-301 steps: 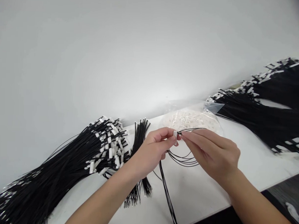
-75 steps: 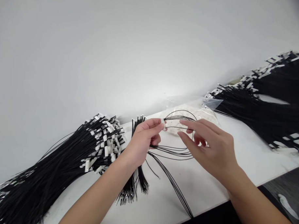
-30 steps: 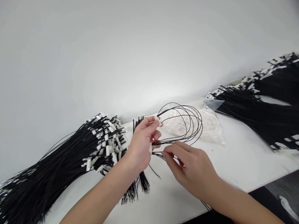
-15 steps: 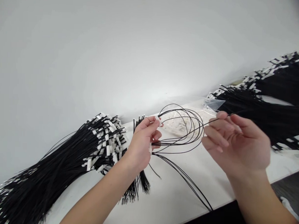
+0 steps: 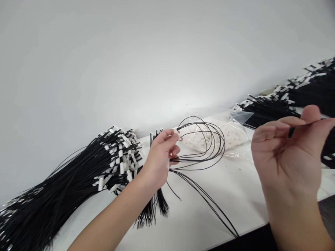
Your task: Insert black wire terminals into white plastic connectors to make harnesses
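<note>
My left hand (image 5: pixel 163 151) is closed, with thumb and forefinger pinching a small white connector (image 5: pixel 177 134). Thin black wires (image 5: pixel 223 142) curve out from it in a loose loop and turn back under the fingers. More black wires (image 5: pixel 206 198) hang from below the palm toward the table's front edge. My right hand (image 5: pixel 290 155) is raised at the right, palm toward me and fingers curled. A thin black wire (image 5: pixel 302 125) shows between its thumb and forefinger; where its ends lead cannot be made out.
A clear plastic bag of small white parts (image 5: pixel 219 136) lies behind the loop. A large bundle of black wires with white connectors (image 5: pixel 72 180) lies left, a smaller wire bundle (image 5: pixel 162 204) under my left hand, and larger piles (image 5: pixel 317 90) at right on the white table (image 5: pixel 208 229).
My right hand has moved right and slightly up, away from the wire loop. The wire stretched between loop and right hand no longer shows there. My left hand stays in place.
</note>
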### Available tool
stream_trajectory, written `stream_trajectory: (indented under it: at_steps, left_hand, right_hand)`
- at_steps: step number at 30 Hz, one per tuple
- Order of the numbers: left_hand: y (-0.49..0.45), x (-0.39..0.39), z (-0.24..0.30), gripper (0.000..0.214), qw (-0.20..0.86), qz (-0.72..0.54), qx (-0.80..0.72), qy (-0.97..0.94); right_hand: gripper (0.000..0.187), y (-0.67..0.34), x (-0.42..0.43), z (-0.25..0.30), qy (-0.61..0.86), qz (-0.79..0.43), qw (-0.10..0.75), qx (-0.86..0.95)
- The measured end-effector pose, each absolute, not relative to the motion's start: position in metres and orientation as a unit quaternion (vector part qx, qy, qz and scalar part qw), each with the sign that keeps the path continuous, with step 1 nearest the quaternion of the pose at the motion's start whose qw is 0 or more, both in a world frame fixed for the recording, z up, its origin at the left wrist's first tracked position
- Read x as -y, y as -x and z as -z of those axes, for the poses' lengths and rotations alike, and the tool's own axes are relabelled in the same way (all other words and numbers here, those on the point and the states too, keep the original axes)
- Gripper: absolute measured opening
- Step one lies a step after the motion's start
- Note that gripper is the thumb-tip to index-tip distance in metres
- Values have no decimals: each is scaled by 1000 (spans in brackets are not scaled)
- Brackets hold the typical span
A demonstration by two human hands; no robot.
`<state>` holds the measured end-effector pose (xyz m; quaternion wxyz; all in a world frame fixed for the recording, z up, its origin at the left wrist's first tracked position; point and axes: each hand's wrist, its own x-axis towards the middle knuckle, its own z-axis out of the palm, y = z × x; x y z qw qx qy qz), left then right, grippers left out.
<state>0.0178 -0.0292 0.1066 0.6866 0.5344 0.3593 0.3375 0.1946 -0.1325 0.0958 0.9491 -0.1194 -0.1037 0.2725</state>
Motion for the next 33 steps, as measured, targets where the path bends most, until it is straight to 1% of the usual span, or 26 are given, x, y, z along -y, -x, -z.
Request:
stream_trajectory:
  at_steps: [3,5,7,9,12,15,17,19,21,25,33]
  left_hand:
    - [-18,29,-104,17,682,-340,-354,-542]
    - [-18,28,-103,17,679,-342,-349,-547]
    - [-19,28,-102,17,676,-343,-347,-553]
    - [-19,28,-101,17,673,-342,-343,-559]
    - [-19,29,-102,16,670,-333,-339,-570]
    - [-19,29,-102,15,672,-326,-343,-569]
    - [-20,29,-102,15,672,-323,-343,-571]
    - [-20,29,-101,14,673,-318,-337,-577]
    - [-19,29,-101,14,674,-314,-327,-583]
    - [-18,29,-102,13,677,-313,-312,-588]
    - [-19,30,-104,11,676,-320,-295,-595]
  right_hand:
    - [20,-189,136,-97,86,-330,931,130]
    - [20,-187,138,-96,98,-346,921,150]
    - [21,-187,140,-94,149,-355,902,195]
    - [22,-187,141,-90,230,-336,873,269]
    - [19,-184,139,-84,339,-247,821,388]
    - [18,-176,135,-79,431,-69,760,482]
    - [21,-169,132,-77,491,37,681,542]
    - [21,-163,130,-76,524,96,604,593]
    - [20,-159,128,-75,533,129,565,616]
    - [18,-157,128,-74,538,154,555,615]
    - [17,-159,128,-72,551,159,549,609]
